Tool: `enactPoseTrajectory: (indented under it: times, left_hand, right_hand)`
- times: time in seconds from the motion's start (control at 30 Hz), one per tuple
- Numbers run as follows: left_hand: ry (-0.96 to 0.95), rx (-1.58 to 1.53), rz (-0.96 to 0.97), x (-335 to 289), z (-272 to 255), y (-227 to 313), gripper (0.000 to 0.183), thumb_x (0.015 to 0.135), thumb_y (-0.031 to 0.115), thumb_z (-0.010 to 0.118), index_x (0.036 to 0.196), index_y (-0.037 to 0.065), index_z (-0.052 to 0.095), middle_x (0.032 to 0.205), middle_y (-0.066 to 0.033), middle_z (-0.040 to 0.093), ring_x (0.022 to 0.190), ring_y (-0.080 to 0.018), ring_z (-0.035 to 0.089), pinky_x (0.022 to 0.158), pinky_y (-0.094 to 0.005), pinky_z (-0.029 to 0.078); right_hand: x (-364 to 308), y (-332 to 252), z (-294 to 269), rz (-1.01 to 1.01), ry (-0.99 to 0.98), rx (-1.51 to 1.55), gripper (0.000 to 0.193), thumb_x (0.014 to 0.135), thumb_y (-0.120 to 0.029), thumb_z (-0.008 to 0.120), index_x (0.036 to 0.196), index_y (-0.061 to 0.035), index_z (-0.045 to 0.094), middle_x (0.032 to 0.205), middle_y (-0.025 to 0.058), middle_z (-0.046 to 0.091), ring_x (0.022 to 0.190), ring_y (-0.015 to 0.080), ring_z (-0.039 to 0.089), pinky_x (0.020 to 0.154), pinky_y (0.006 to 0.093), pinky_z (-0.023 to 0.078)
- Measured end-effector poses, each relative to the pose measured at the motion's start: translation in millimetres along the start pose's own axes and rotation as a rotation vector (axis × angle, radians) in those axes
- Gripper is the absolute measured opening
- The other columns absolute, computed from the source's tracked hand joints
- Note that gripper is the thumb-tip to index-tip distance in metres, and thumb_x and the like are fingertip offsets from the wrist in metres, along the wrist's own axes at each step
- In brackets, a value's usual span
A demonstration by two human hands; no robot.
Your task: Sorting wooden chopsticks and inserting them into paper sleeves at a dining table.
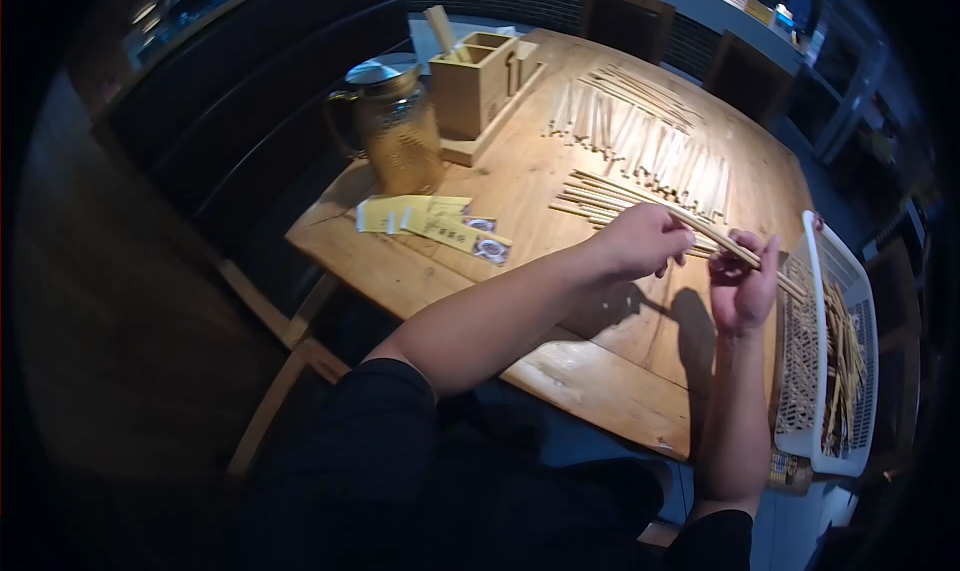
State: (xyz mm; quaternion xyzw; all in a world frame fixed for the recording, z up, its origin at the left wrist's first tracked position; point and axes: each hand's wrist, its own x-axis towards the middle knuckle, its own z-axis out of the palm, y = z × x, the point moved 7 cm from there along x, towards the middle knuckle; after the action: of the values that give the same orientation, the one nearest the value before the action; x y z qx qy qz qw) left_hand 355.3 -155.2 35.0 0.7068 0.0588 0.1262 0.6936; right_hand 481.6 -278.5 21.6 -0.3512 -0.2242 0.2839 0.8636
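The left hand (642, 241) pinches chopsticks (709, 233) at their upper end; their lower part crosses the right hand (742, 289) between thumb and bent fingers.

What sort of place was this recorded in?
Probably a restaurant's dining area: it has a long dark bench, a lidded jug, and wooden sticks, apparently chopsticks, laid in rows on the table.

I see the left hand (640, 241) and the right hand (742, 283) both holding long wooden sticks (706, 233) at a slant above the tabletop (400, 261). Beyond them I make out rows of loose sticks (640, 136). Beside the right edge I have a white basket (819, 361) with more sticks inside; leftward I see a lidded pitcher (400, 151), a wooden box (465, 99) and yellow packets (440, 226).
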Motion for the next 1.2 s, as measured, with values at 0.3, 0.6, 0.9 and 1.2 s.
enactPoseTrajectory:
  times: [0.3,0.6,0.9,1.2]
  left_hand:
    - [0.147,1.234,0.204,-126,-90,-2,0.012,0.079,0.016,0.068,0.087,0.007,0.066,0.091,-0.0124,0.060,0.095,-0.0315,0.057,0.081,-0.0420,0.047]
    - [0.171,1.276,0.188,-135,-148,5,0.031,0.072,0.015,0.078,0.101,0.009,0.068,0.100,-0.0106,0.058,0.097,-0.0302,0.056,0.084,-0.0397,0.047]
    - [0.071,1.333,0.104,-125,-151,-7,0.016,0.068,0.014,0.076,0.073,0.004,0.066,0.077,-0.0147,0.060,0.079,-0.0338,0.060,0.071,-0.0424,0.049]
    - [0.206,1.298,0.439,-127,-156,12,0.009,0.069,0.006,0.074,0.076,0.006,0.067,0.074,-0.0128,0.063,0.070,-0.0310,0.063,0.063,-0.0372,0.050]
  right_hand:
    - [11,-1,-13,-0.094,-0.100,0.015,0.044,0.104,-0.035,0.041,0.075,-0.0052,0.056,0.092,0.0112,0.057,0.086,0.0216,0.055,0.086,0.0368,0.047]
    - [-1,9,27,-0.011,-0.157,-0.086,0.040,0.105,-0.034,0.041,0.081,-0.0048,0.054,0.087,0.0095,0.055,0.076,0.0191,0.055,0.073,0.0329,0.049]
    - [-10,24,17,0.039,-0.049,-0.220,0.039,0.103,-0.035,0.045,0.080,-0.0060,0.059,0.076,0.0054,0.059,0.069,0.0139,0.056,0.067,0.0290,0.048]
    - [-8,20,21,0.098,-0.056,-0.253,0.044,0.102,-0.040,0.046,0.079,-0.0052,0.060,0.070,0.0049,0.058,0.064,0.0134,0.056,0.063,0.0279,0.047]
